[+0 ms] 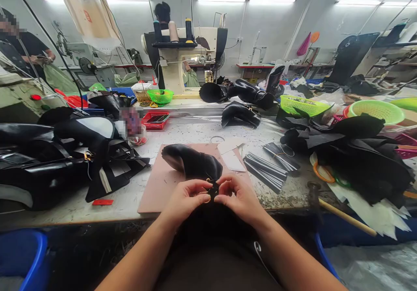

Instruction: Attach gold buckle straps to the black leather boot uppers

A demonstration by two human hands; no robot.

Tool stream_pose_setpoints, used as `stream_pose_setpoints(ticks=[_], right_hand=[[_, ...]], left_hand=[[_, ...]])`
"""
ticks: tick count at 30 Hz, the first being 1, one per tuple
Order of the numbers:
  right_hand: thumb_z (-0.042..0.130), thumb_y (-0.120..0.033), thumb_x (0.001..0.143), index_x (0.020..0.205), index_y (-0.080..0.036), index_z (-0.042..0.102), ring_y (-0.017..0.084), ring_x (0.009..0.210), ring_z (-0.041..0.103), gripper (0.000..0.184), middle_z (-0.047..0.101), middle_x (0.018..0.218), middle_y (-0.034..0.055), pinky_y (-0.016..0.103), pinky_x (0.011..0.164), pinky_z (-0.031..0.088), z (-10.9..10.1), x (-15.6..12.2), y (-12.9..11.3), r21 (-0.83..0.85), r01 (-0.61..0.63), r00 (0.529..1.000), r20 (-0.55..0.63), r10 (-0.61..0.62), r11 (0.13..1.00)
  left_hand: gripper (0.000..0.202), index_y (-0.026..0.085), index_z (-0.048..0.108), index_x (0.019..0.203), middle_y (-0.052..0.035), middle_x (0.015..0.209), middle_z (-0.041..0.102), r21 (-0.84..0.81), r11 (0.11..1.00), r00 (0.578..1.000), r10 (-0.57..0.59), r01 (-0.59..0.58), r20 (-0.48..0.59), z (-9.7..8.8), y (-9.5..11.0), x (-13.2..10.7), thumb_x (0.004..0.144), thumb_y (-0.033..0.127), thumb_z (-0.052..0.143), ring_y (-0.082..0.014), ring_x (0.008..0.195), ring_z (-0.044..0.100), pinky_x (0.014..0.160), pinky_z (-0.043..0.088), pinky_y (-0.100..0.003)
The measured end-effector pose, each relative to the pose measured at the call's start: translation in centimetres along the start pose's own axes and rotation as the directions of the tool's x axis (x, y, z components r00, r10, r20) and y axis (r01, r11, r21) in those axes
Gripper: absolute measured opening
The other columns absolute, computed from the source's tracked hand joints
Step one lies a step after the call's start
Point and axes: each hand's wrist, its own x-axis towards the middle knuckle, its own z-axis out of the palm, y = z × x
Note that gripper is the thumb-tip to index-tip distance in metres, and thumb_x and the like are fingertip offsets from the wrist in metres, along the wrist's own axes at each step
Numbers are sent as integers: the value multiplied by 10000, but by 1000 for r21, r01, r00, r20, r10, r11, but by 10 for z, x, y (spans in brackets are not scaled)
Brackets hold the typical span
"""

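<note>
My left hand (188, 199) and my right hand (239, 199) meet at the near edge of a pinkish board. Between their pinched fingertips is a small black strap (213, 188) with gold-coloured metal fittings; its exact shape is partly covered by my fingers. Just beyond the fingers a glossy black leather boot upper (193, 160) lies on the pinkish board (154, 184), its wide opening turned to the left. Whether the strap is joined to that upper cannot be made out. Pale card templates (232, 152) lie beside it to the right.
Black leather pieces (110, 165) are heaped at left, and more dark pieces (355, 152) at right. Striped strips (265, 171) lie right of the board. A hammer handle (347, 216) juts past the table edge. A sewing machine (176, 63) stands behind. Another person (29, 43) is at far left.
</note>
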Motion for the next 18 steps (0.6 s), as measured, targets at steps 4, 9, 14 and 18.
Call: stream_pose_setpoints(ticks=[4, 9, 14, 18], right_hand=[[625, -180, 705, 910, -233, 634, 146, 739, 517, 212, 532, 796, 5, 278, 668, 434, 0, 6, 8, -129, 193, 981, 37, -190, 973], [636, -225, 734, 844, -195, 597, 157, 710, 530, 121, 577, 771, 19, 290, 655, 434, -1, 8, 0, -256, 224, 974, 80, -210, 940], [547, -112, 737, 770, -189, 590, 129, 655, 537, 95, 590, 717, -4, 241, 597, 420, -10, 17, -26, -324, 158, 961, 266, -71, 933], [574, -72, 708, 746, -189, 602, 137, 698, 538, 126, 575, 740, -3, 251, 641, 426, -20, 28, -37, -396, 233, 912, 406, -58, 888]], left_hand=[[249, 161, 639, 791, 35, 593, 577, 68, 996, 998, 56, -59, 41, -3, -1, 2, 546, 190, 676, -101, 593, 499, 604, 387, -232], [225, 180, 521, 775, 49, 586, 540, 119, 986, 992, 123, -121, -11, -2, -7, 1, 594, 211, 650, -104, 595, 493, 594, 369, -231], [188, 189, 492, 769, 42, 632, 542, 181, 969, 985, 170, -168, 5, 2, -12, 0, 628, 193, 617, -113, 647, 510, 634, 390, -242], [211, 193, 465, 770, 48, 654, 536, 179, 969, 986, 168, -169, 22, -1, -13, 1, 621, 160, 611, -109, 663, 510, 662, 389, -245]])
